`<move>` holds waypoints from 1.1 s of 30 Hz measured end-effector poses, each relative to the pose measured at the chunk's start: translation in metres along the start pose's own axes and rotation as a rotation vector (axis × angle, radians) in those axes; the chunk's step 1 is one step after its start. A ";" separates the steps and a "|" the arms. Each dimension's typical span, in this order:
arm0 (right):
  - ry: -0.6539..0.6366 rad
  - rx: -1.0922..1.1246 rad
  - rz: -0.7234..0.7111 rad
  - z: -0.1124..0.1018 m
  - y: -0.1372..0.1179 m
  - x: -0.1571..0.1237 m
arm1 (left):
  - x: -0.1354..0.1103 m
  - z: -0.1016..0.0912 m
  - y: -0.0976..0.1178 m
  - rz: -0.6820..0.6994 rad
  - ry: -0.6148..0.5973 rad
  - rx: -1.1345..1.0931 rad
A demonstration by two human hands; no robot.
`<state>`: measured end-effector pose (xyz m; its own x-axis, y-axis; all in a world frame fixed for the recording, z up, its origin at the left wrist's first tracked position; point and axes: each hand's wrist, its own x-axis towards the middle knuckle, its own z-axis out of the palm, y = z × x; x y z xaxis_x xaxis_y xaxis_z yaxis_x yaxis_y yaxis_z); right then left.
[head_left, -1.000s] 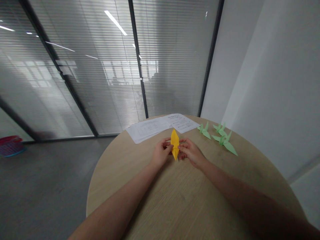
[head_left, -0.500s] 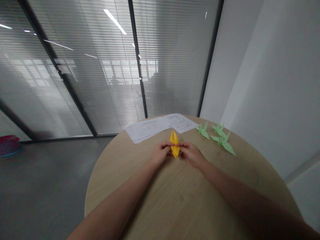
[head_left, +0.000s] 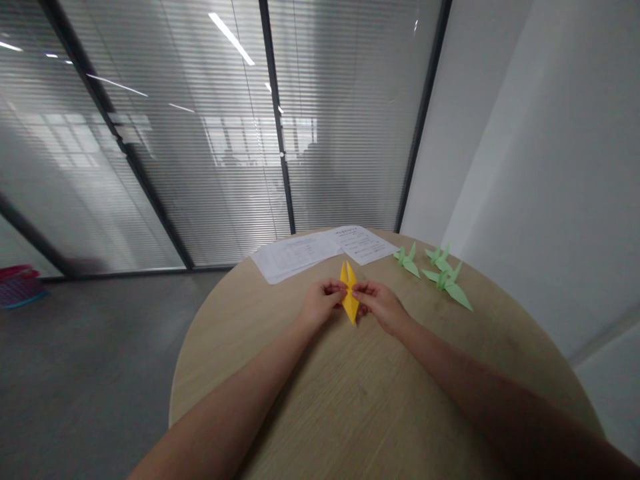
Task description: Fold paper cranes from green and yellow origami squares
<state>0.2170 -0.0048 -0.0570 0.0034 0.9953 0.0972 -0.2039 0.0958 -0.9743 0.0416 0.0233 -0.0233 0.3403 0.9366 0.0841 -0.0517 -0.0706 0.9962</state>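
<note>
A folded yellow paper piece, narrow and pointed at both ends with two tips at its top, is held just above a round wooden table. My left hand pinches its left side with closed fingers. On the opposite side, my right hand pinches it the same way. Both forearms reach in from the bottom of the view.
White printed sheets lie at the table's far edge. Three green paper cranes sit to the right of my hands. Glass walls with blinds stand behind, a white wall is on the right, and a pink basket rests on the floor at left.
The yellow piece was a single closed diamond; its top has since split into two points. Both hands stayed pinched on it and shifted only slightly.
</note>
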 end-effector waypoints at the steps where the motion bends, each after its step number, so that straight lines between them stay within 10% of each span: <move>1: 0.017 -0.002 -0.011 0.000 0.000 0.000 | 0.001 0.000 -0.001 0.013 0.008 -0.009; 33: -0.152 -0.198 0.061 0.001 -0.002 -0.001 | 0.000 -0.001 0.000 0.061 0.001 0.103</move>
<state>0.2165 -0.0062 -0.0545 -0.1528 0.9869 0.0521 -0.0036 0.0522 -0.9986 0.0412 0.0239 -0.0237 0.3380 0.9300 0.1445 0.0243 -0.1621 0.9865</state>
